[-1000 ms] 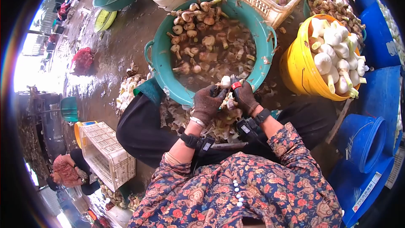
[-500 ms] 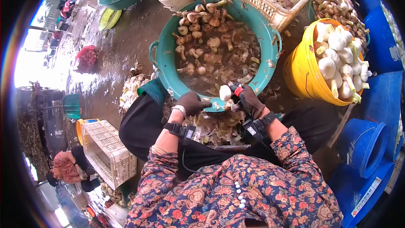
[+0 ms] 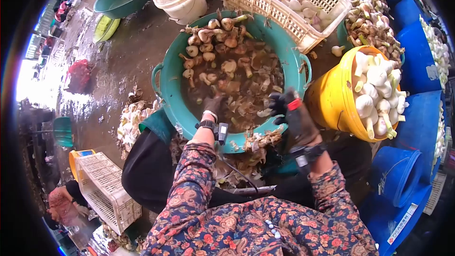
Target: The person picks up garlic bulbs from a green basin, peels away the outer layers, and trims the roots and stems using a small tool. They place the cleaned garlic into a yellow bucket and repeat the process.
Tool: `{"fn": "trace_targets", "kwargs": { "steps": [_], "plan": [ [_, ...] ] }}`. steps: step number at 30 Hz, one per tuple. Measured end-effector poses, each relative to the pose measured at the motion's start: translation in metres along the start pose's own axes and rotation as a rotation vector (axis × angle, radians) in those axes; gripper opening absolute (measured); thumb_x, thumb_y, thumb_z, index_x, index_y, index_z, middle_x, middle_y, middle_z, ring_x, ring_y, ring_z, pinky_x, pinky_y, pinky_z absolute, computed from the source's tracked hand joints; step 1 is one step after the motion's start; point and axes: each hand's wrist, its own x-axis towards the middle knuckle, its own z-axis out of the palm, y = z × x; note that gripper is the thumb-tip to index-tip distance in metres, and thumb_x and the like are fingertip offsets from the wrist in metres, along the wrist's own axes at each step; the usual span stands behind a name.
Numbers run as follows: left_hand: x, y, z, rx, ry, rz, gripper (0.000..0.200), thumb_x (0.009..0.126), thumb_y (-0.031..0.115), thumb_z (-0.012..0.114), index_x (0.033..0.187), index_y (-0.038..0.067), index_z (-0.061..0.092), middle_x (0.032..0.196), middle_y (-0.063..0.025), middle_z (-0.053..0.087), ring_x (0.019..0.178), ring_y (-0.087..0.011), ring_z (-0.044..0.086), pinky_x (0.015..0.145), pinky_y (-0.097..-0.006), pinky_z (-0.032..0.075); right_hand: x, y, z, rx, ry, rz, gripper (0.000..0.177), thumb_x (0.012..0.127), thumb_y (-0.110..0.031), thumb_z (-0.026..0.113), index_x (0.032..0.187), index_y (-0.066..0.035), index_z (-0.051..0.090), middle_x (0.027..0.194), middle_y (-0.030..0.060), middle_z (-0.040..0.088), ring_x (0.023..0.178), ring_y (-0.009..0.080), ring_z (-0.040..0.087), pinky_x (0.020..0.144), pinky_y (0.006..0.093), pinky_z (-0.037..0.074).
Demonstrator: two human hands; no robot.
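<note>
In brown water and loose skins in a green tub [image 3: 161,85] float garlic bulbs [image 3: 229,66] with stems. My left hand [image 3: 215,105], in a dark glove, reaches over the near rim into the tub; its fingers are smeared and partly lost against the skins. By the tub's near right rim is my right hand [image 3: 299,122], gloved, with black fingers spread apart and a red band [image 3: 295,104] across them. No bulb shows in it. A yellow bucket [image 3: 329,99] heaped with clean white garlic [image 3: 374,83] stands just right of that hand.
Behind the tub are a cream crate [image 3: 265,7] of garlic and a white bucket [image 3: 182,2]. Blue bins [image 3: 417,118] and a blue bucket [image 3: 395,175] line the right side. Peeled skins [image 3: 135,123] lie left; a person [image 3: 66,204] is beyond a pale crate [image 3: 106,187].
My left hand has moved forward from the near rim into the tub. The right hand has shifted right, and the white bulb between the hands is out of sight. The view has tilted slightly.
</note>
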Motion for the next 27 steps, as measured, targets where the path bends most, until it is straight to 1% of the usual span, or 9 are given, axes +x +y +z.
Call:
{"fn": "trace_targets", "kwargs": {
  "steps": [2, 4, 6, 8, 16, 18, 20, 25, 27],
  "plan": [
    [-0.064, 0.11, 0.012, -0.346, 0.021, -0.275, 0.051, 0.075, 0.018, 0.072, 0.121, 0.01, 0.052, 0.1, -0.0111, 0.063, 0.074, -0.0184, 0.062, 0.065, -0.0273, 0.053, 0.012, 0.047, -0.015, -0.267, 0.016, -0.006, 0.044, 0.09, -0.045, 0.047, 0.106, -0.007, 0.062, 0.085, 0.0016, 0.062, 0.071, 0.0094, 0.057, 0.053, 0.0256, 0.045],
    [-0.093, 0.135, 0.013, -0.461, -0.088, -0.215, 0.042, 0.069, 0.017, 0.078, 0.102, 0.001, 0.059, 0.094, -0.0097, 0.063, 0.078, -0.0162, 0.06, 0.068, -0.0261, 0.05, 0.03, 0.079, -0.009, -0.417, 0.213, -0.017, 0.018, 0.085, -0.023, 0.058, 0.085, -0.006, 0.066, 0.064, -0.0013, 0.057, 0.056, 0.0104, 0.054, 0.052, 0.0282, 0.044],
    [-0.124, 0.162, 0.016, -0.057, -0.209, -0.011, 0.051, 0.067, 0.023, 0.08, 0.104, -0.003, 0.058, 0.093, -0.0093, 0.063, 0.08, -0.0146, 0.06, 0.073, -0.0259, 0.049, 0.043, 0.103, -0.012, -0.848, 0.273, -0.314, 0.019, 0.076, -0.02, 0.063, 0.086, -0.004, 0.067, 0.071, 0.0145, 0.064, 0.064, 0.0296, 0.062, 0.058, 0.0384, 0.047],
    [-0.144, 0.163, 0.026, 0.102, -0.206, 0.182, 0.063, 0.063, 0.032, 0.082, 0.11, -0.002, 0.058, 0.094, -0.01, 0.064, 0.083, -0.0154, 0.06, 0.077, -0.027, 0.048, 0.032, 0.093, 0.007, -0.843, 0.275, -0.327, 0.024, 0.077, -0.028, 0.063, 0.084, -0.005, 0.067, 0.076, 0.0205, 0.063, 0.073, 0.0349, 0.062, 0.061, 0.0409, 0.047],
    [-0.195, 0.223, 0.028, 0.643, -0.194, 0.438, 0.058, 0.061, 0.033, 0.08, 0.105, 0.002, 0.06, 0.093, -0.0125, 0.063, 0.082, -0.0198, 0.061, 0.073, -0.0315, 0.049, 0.0, 0.06, 0.021, -1.089, 0.193, -0.334, 0.032, 0.081, -0.031, 0.06, 0.076, 0.0, 0.064, 0.073, 0.0233, 0.06, 0.075, 0.0404, 0.059, 0.062, 0.045, 0.045],
    [-0.199, 0.225, 0.02, 0.598, -0.221, 0.455, 0.058, 0.063, 0.033, 0.079, 0.106, 0.001, 0.06, 0.092, -0.0111, 0.063, 0.079, -0.0179, 0.061, 0.07, -0.0308, 0.049, -0.012, 0.05, 0.024, -0.939, 0.139, -0.354, 0.029, 0.08, -0.028, 0.061, 0.076, 0.001, 0.063, 0.07, 0.0243, 0.059, 0.065, 0.0368, 0.059, 0.058, 0.0436, 0.044],
    [-0.213, 0.244, 0.009, 0.12, -0.442, 0.173, 0.055, 0.066, 0.029, 0.076, 0.11, -0.001, 0.059, 0.091, -0.0073, 0.063, 0.077, -0.0136, 0.059, 0.064, -0.0274, 0.049, -0.01, 0.048, 0.013, -0.5, -0.063, -0.12, 0.029, 0.082, -0.028, 0.062, 0.079, 0.001, 0.064, 0.056, 0.0053, 0.057, 0.049, 0.014, 0.049, 0.047, 0.0321, 0.04],
    [-0.238, 0.238, 0.028, -0.324, -0.382, 0.186, 0.062, 0.072, 0.021, 0.072, 0.123, -0.003, 0.047, 0.11, -0.008, 0.057, 0.099, -0.015, 0.055, 0.085, -0.0265, 0.046, -0.016, 0.079, 0.001, 0.006, -0.136, 0.012, 0.036, 0.09, -0.039, 0.051, 0.099, -0.006, 0.06, 0.078, 0.0013, 0.059, 0.063, 0.0104, 0.054, 0.055, 0.0274, 0.045],
    [-0.238, 0.226, 0.038, -0.064, -0.324, 0.273, 0.069, 0.068, 0.021, 0.078, 0.123, -0.004, 0.046, 0.114, -0.0105, 0.057, 0.105, -0.0175, 0.053, 0.095, -0.03, 0.039, -0.056, 0.042, 0.025, 0.109, -0.162, 0.102, 0.04, 0.091, -0.044, 0.046, 0.104, -0.008, 0.058, 0.084, 0.0016, 0.059, 0.067, 0.0105, 0.054, 0.058, 0.0274, 0.046]
  ]
}}
